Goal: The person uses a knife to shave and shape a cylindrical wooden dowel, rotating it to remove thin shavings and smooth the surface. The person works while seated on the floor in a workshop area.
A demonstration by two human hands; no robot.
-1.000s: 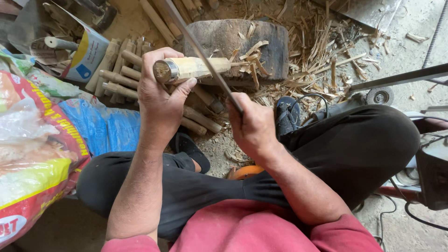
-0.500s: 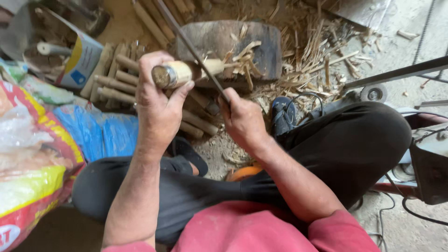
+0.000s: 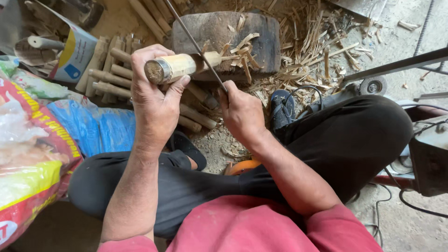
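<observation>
Blade [image 3: 196, 46] slid down handle [image 3: 179, 66] | both hands gripping | block [image 3: 224, 35] edge near

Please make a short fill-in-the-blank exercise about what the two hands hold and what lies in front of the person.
1. The left hand grips a pale wooden ____.
2. The right hand holds a long thin ____ across it.
3. The far end of the wood rests on a dark wooden ____.
4. Beside the block the ground is littered with wood ____.

Missing words: stick; blade; block; shavings
</observation>
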